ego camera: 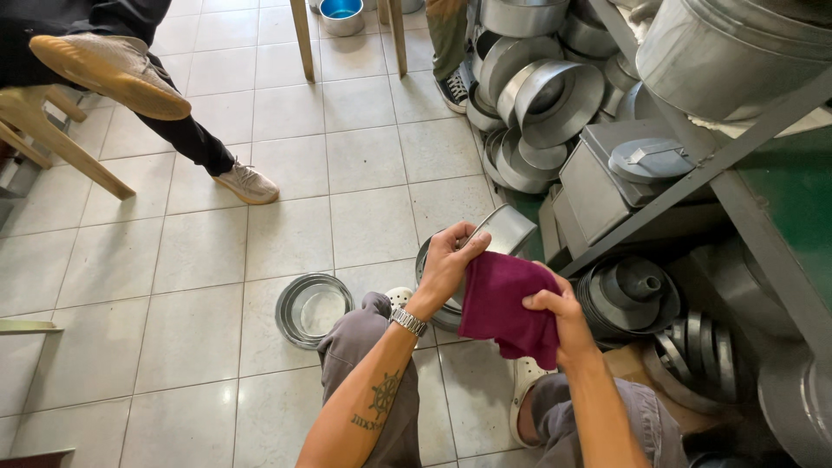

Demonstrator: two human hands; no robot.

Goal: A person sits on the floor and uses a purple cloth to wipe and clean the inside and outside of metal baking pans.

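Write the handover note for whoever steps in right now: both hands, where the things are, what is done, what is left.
Left hand: grips the rim of a round metal pan, tilted above the floor.
Right hand: holds a maroon cloth pressed against the pan.
Stack of round pans sits on the tiled floor by the left knee; more metalware is piled at the green shelf.
Done: pan picked up, cloth on it.
Left: wiping appears unfinished; how far along cannot be told.

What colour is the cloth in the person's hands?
The cloth is dark magenta, plain; it shows best in the head view.
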